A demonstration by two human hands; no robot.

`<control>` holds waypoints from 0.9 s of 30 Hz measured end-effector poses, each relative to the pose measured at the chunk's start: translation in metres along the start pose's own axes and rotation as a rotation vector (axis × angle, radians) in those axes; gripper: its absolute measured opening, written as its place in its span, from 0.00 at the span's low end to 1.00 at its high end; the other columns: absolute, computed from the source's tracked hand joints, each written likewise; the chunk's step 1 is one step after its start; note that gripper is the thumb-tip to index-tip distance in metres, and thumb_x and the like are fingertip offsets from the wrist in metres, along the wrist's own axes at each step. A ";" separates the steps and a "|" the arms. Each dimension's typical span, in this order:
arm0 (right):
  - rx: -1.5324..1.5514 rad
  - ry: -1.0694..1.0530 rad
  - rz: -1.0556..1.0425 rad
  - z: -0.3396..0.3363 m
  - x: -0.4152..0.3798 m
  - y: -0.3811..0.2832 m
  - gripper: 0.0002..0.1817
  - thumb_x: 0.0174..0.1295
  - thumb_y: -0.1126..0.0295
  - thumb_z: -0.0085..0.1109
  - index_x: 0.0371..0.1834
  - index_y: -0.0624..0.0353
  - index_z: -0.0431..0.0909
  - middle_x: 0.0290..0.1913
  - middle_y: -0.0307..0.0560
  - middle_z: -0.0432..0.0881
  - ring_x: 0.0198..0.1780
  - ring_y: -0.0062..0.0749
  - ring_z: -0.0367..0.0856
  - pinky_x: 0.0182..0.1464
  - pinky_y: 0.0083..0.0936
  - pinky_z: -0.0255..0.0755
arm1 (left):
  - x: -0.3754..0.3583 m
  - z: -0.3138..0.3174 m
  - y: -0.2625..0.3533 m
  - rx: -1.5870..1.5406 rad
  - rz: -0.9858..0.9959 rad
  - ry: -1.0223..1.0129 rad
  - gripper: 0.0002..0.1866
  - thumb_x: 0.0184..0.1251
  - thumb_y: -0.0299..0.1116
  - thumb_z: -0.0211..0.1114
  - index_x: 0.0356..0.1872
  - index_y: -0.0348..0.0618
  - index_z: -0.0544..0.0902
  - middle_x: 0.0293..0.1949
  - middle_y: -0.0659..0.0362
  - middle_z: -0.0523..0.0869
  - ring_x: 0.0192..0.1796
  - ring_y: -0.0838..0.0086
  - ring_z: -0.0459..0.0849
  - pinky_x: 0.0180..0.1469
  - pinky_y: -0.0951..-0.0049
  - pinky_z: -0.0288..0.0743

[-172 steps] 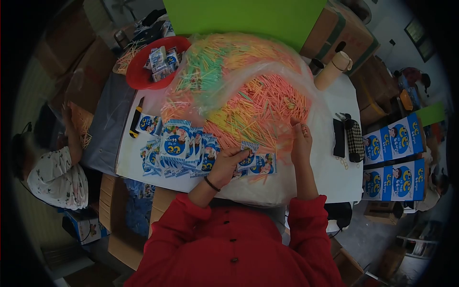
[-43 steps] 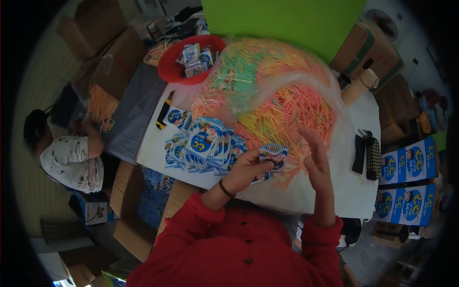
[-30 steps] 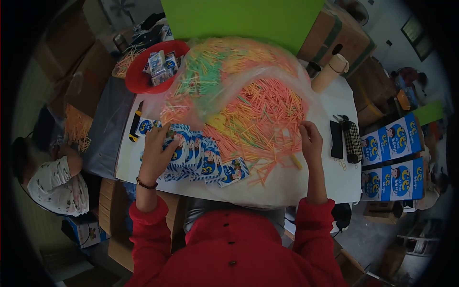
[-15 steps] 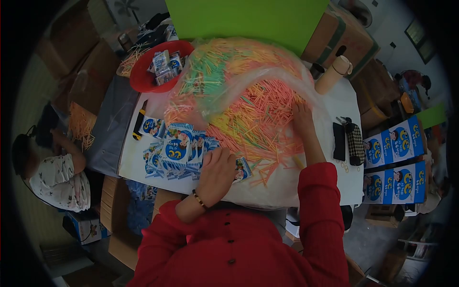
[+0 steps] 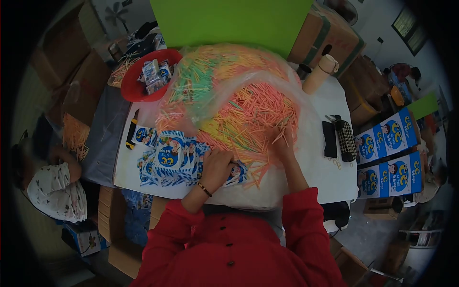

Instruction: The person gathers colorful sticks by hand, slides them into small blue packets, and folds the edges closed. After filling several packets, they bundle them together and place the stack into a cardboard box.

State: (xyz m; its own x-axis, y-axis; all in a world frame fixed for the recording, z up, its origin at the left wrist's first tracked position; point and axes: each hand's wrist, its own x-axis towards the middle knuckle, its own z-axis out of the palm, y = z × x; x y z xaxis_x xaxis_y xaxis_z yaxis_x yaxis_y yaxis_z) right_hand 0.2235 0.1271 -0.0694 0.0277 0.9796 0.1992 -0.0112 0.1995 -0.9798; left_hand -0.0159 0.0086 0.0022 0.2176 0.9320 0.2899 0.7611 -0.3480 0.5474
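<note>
My left hand point(image 5: 217, 167) rests with curled fingers at the right end of the blue-and-white printed packets point(image 5: 169, 153); what its fingertips hold, if anything, is hidden. My right hand point(image 5: 279, 141) has its fingers closed around a few thin pink and yellow sticks at the lower right of a big heap of coloured sticks point(image 5: 260, 107). Clear plastic sheeting point(image 5: 239, 81) lies around and partly over the heap. One packet point(image 5: 235, 176) lies just right of my left hand.
A red bowl point(image 5: 129, 86) with small packs stands back left, near a yellow-black cutter point(image 5: 131, 131). At the right are a beige bottle point(image 5: 319, 75), a phone point(image 5: 329, 138), a checkered pouch point(image 5: 345, 141) and printed boxes point(image 5: 389, 177). Another person point(image 5: 57, 191) sits at the left.
My right hand has moved back toward me and to the left, and sticks now show between its fingers. My left hand stays by the packets. The whole view has shifted slightly.
</note>
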 end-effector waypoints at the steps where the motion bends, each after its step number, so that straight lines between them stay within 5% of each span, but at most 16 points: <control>1: 0.003 0.005 0.003 -0.001 -0.003 0.001 0.04 0.69 0.73 0.50 0.45 0.59 0.70 0.37 0.36 0.72 0.38 0.18 0.70 0.37 0.20 0.68 | 0.001 0.000 0.001 0.001 0.002 -0.006 0.10 0.49 0.28 0.71 0.31 0.46 0.78 0.28 0.60 0.80 0.39 0.65 0.77 0.48 0.63 0.61; 6: 0.065 -0.127 0.117 0.007 -0.010 -0.025 0.11 0.69 0.72 0.52 0.53 0.60 0.70 0.37 0.34 0.74 0.34 0.16 0.73 0.36 0.16 0.71 | 0.003 0.008 0.003 -0.123 0.007 0.034 0.09 0.54 0.28 0.70 0.30 0.45 0.77 0.26 0.59 0.78 0.35 0.64 0.77 0.48 0.64 0.61; 10: -0.156 -0.208 0.156 0.000 -0.007 -0.020 0.08 0.70 0.73 0.52 0.49 0.61 0.73 0.36 0.34 0.76 0.34 0.16 0.73 0.37 0.16 0.71 | 0.007 0.015 0.000 -0.172 -0.018 0.029 0.06 0.57 0.31 0.68 0.33 0.45 0.79 0.28 0.58 0.81 0.36 0.61 0.80 0.47 0.62 0.64; 13: -0.024 -0.058 0.186 0.001 -0.001 -0.027 0.08 0.70 0.72 0.52 0.48 0.61 0.75 0.36 0.33 0.78 0.36 0.16 0.72 0.39 0.16 0.70 | 0.014 0.016 -0.005 -0.300 -0.038 0.027 0.09 0.59 0.29 0.66 0.42 0.43 0.81 0.27 0.55 0.81 0.35 0.59 0.80 0.44 0.62 0.67; 15: 0.454 0.145 0.368 -0.001 0.010 -0.024 0.09 0.71 0.71 0.52 0.51 0.60 0.75 0.37 0.33 0.78 0.36 0.15 0.70 0.39 0.16 0.68 | 0.018 0.016 -0.006 -0.388 -0.014 0.031 0.16 0.61 0.29 0.64 0.50 0.41 0.80 0.28 0.53 0.80 0.36 0.59 0.80 0.41 0.62 0.69; 16: 0.456 0.143 0.366 -0.002 0.009 -0.025 0.09 0.71 0.71 0.52 0.51 0.60 0.75 0.37 0.33 0.78 0.36 0.15 0.70 0.39 0.16 0.68 | 0.020 0.016 -0.005 -0.386 -0.012 0.032 0.16 0.61 0.29 0.64 0.50 0.41 0.80 0.28 0.53 0.80 0.36 0.59 0.80 0.41 0.62 0.69; 18: 0.145 0.028 0.099 -0.003 0.003 -0.030 0.09 0.72 0.72 0.49 0.51 0.59 0.75 0.37 0.35 0.76 0.38 0.15 0.71 0.41 0.16 0.69 | 0.024 0.019 -0.005 0.136 0.145 0.074 0.17 0.61 0.29 0.64 0.52 0.38 0.79 0.30 0.53 0.79 0.36 0.59 0.79 0.41 0.63 0.71; 22: -0.169 -0.137 0.040 -0.001 -0.016 -0.017 0.09 0.73 0.70 0.49 0.50 0.57 0.75 0.39 0.36 0.79 0.38 0.16 0.72 0.41 0.16 0.68 | 0.027 0.026 -0.004 0.360 0.169 0.257 0.16 0.61 0.28 0.64 0.51 0.38 0.79 0.30 0.54 0.77 0.36 0.60 0.78 0.40 0.62 0.72; 27: 0.340 0.037 0.275 -0.016 0.001 -0.015 0.09 0.74 0.65 0.50 0.49 0.56 0.75 0.42 0.36 0.79 0.38 0.19 0.76 0.42 0.17 0.72 | 0.030 0.018 -0.013 -0.133 0.129 0.247 0.15 0.63 0.26 0.64 0.51 0.36 0.78 0.37 0.50 0.82 0.39 0.62 0.82 0.40 0.65 0.75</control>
State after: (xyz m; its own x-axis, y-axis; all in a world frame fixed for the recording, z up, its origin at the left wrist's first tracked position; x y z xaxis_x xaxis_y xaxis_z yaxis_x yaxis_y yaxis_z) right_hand 0.2397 0.1248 -0.0545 0.0133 0.9971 -0.0748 -0.3513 -0.0654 -0.9340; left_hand -0.0081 0.0424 -0.0104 0.1399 0.8319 0.5369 0.6469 -0.4873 0.5865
